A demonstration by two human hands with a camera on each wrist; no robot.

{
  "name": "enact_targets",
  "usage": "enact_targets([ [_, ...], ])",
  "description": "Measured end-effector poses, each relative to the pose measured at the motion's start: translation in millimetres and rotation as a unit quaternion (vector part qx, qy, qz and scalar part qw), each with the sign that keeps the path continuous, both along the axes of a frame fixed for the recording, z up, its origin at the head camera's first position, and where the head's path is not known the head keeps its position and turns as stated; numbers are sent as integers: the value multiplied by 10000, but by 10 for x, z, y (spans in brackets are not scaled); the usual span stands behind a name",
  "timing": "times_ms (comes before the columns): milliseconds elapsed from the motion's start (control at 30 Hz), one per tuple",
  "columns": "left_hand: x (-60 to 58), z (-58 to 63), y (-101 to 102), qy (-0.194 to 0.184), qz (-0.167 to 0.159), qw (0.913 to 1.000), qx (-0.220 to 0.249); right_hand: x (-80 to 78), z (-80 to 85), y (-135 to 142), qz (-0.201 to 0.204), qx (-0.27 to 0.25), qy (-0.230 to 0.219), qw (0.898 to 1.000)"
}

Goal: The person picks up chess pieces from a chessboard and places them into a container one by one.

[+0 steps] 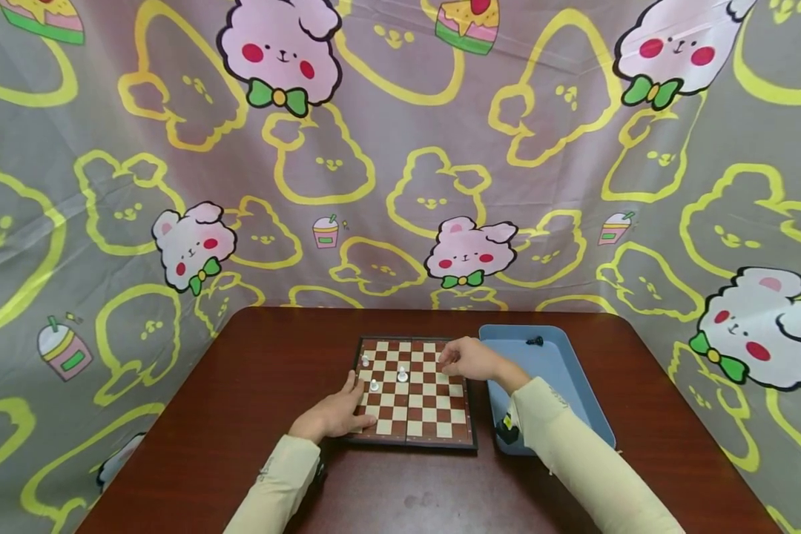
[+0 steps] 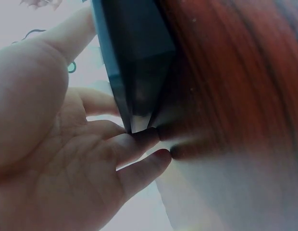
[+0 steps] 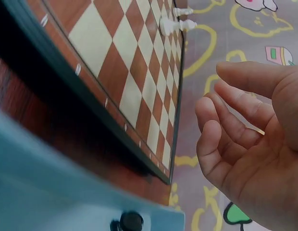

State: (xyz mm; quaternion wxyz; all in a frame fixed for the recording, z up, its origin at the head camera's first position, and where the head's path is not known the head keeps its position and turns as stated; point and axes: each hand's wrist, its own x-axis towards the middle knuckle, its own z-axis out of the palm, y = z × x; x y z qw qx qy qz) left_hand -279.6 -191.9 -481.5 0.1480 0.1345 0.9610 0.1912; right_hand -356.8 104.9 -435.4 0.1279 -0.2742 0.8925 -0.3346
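A brown-and-cream chessboard (image 1: 434, 404) lies on the table with white chess pieces on its left half; a taller one (image 1: 403, 375) stands near the centre fold, two smaller ones (image 1: 374, 386) farther left. My left hand (image 1: 337, 411) rests at the board's left edge, thumb over the near part, while in the left wrist view its fingers (image 2: 144, 175) lie along the dark rim by the tabletop. Above the board's far right part hovers my right hand (image 1: 470, 359). Its fingers (image 3: 211, 137) are loosely bent in the right wrist view, thumb apart from them, nothing visible between.
Right of the board stands a blue tray (image 1: 607, 419) with a black chess piece (image 1: 535, 340) lying near its far end. The dark brown table (image 1: 294, 334) meets a patterned cloth (image 1: 387, 222) at the back and sides. My right forearm crosses over the tray.
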Motion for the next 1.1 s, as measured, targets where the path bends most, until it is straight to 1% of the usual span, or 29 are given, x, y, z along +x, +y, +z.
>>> enact_targets([
  [167, -18, -10, -13, -40, -16, 10000, 18, 4, -54, -147, -41, 97, 10, 9999],
  [233, -18, -6, -14, -39, -28, 10000, 13, 15, -82, -206, -35, 104, -68, 9999],
  [367, -9, 8, -15, -23, -39, 10000, -2, 36, -137, -331, 125, 80, -123, 9998],
  [467, -2, 14, -13, -18, -25, 10000, 17, 52, -173, -422, 162, 42, -213, 9996],
  [600, 5, 28, -3, -17, -9, 10000, 46, 64, -235, -526, 37, -63, -328, 9994],
  [800, 15, 47, 3, -65, 53, 10000, 27, 26, -347, -652, -205, -120, -271, 9994],
  [1100, 15, 43, -9, -64, 31, 10000, 15, -20, -421, -777, -372, 177, -112, 9991],
])
